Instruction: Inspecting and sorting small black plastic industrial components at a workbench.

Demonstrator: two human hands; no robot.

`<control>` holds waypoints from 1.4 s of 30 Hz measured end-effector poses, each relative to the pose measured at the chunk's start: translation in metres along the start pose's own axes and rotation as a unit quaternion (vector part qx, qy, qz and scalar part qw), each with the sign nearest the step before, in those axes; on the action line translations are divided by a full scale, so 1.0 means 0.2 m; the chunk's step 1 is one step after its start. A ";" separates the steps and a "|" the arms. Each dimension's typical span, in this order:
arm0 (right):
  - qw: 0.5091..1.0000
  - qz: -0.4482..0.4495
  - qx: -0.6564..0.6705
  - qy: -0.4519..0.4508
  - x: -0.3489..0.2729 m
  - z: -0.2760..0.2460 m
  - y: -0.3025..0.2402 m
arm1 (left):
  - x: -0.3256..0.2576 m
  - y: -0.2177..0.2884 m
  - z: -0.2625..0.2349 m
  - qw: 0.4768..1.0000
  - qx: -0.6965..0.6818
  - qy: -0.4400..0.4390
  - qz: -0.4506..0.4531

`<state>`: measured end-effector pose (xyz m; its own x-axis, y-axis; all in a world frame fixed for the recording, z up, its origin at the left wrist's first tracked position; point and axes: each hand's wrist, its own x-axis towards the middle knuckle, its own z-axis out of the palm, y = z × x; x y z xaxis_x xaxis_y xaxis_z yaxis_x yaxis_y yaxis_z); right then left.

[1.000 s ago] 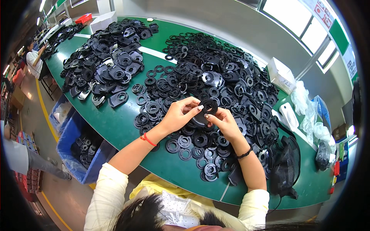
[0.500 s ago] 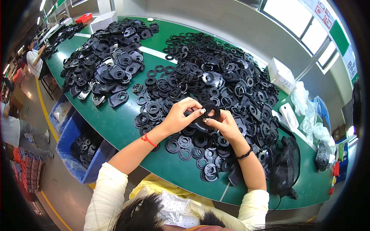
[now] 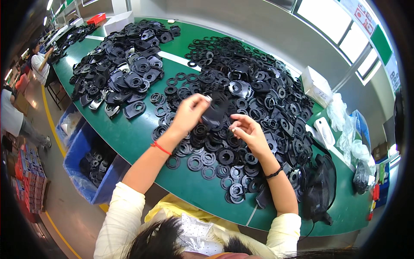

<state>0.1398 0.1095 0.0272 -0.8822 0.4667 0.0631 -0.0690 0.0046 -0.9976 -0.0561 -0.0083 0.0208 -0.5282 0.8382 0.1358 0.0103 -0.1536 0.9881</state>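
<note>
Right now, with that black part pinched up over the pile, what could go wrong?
1. The left hand holds the flat black part only by its edge, so it may slip into the heap of black rings and get lost among them.
2. Loose rings lie close to the green table's near edge, so a forearm sweep could knock them off.

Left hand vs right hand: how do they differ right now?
The left hand pinches a flat black part, raised above the pile; the right hand holds nothing clearly visible, fingers curled just beside that part. The left wrist wears a red string, the right a black band. Both hover over the black rings.
</note>
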 end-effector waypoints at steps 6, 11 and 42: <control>0.998 0.022 0.008 0.054 0.02 -0.01 0.01 | 0.17 -0.04 -0.50 0.931 -0.285 0.211 0.090; 0.988 -0.041 -0.135 0.060 0.03 -0.01 0.06 | 0.20 -0.07 -0.61 0.939 -0.123 0.318 0.038; 0.686 -0.070 -0.709 0.145 0.00 -0.06 0.07 | 0.05 -0.12 -0.50 0.745 0.615 0.257 0.024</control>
<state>0.1453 0.1201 0.0133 -0.7698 0.5286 0.3578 0.5601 0.8282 -0.0184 -0.1462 -0.0490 -0.0089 -0.7546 0.4873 0.4394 0.6428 0.6836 0.3457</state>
